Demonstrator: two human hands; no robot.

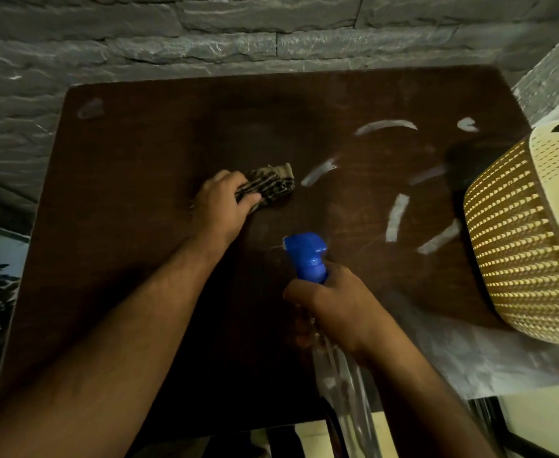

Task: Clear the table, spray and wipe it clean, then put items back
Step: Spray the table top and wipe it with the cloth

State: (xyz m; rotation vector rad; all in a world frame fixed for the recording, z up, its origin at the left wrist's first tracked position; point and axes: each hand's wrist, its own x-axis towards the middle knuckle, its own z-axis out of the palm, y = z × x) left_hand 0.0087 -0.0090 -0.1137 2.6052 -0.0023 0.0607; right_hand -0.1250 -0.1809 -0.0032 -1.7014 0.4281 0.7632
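Observation:
A dark brown table point(132, 166) fills the view, with pale streaks and smears across its right half. My left hand point(222, 203) grips a bunched striped cloth point(271, 183) and presses it on the tabletop near the middle. My right hand point(331, 302) holds a clear spray bottle by the neck, its blue trigger head point(306, 256) pointing left over the table. The bottle's clear body point(344, 391) runs down under my wrist.
A cream woven plastic basket point(529, 242) stands at the table's right edge. A grey stone-pattern wall point(205, 31) rises behind the table. The near table edge lies below my forearms.

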